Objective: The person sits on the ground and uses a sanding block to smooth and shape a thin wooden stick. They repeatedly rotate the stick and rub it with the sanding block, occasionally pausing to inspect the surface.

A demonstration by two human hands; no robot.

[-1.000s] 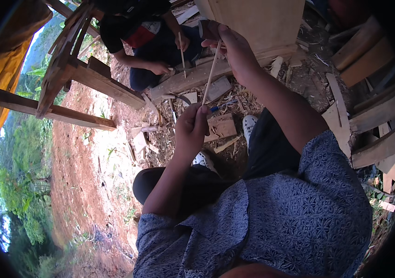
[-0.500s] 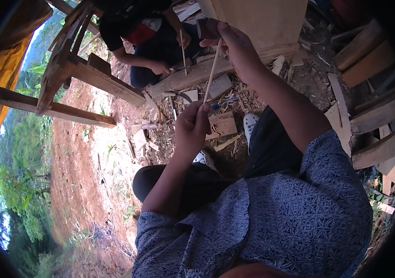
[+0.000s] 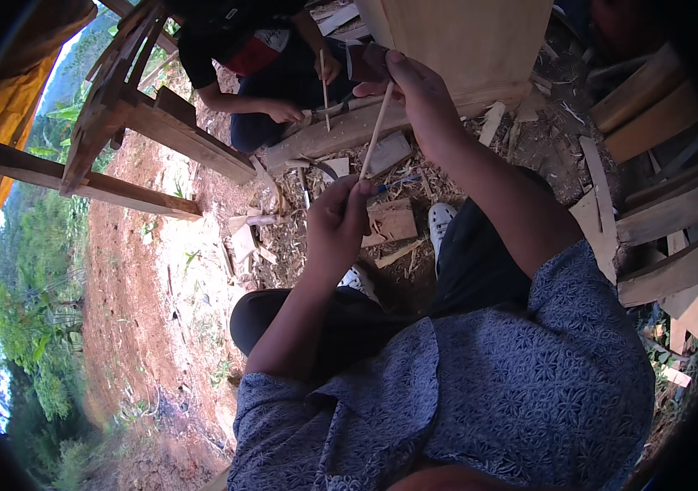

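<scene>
A thin, pale wooden stick [image 3: 376, 135] slants up and away between my hands. My left hand [image 3: 337, 219] is closed around its lower end, thumb on top. Near the stick's upper end, my right hand [image 3: 424, 96] pinches a dark brown folded sheet that looks like sandpaper [image 3: 368, 64]. The stick's tip runs up under that hand, where fingers and sheet hide it. Just beyond my left hand, a sickle [image 3: 328, 169] with a curved blade lies on the ground.
Across from me a crouching person [image 3: 259, 74] works a blade against another thin stick [image 3: 324, 90], beside a long timber [image 3: 308, 141]. A big wooden panel [image 3: 463, 41] stands behind. Offcuts and shavings surround my shoes [image 3: 440, 222]. Boards [image 3: 664, 209] stack at right; a timber frame [image 3: 160, 131] stands left.
My right hand and the sheet shift very slightly; my left hand keeps its hold on the stick. The other person's blade has moved a little to the right and upward.
</scene>
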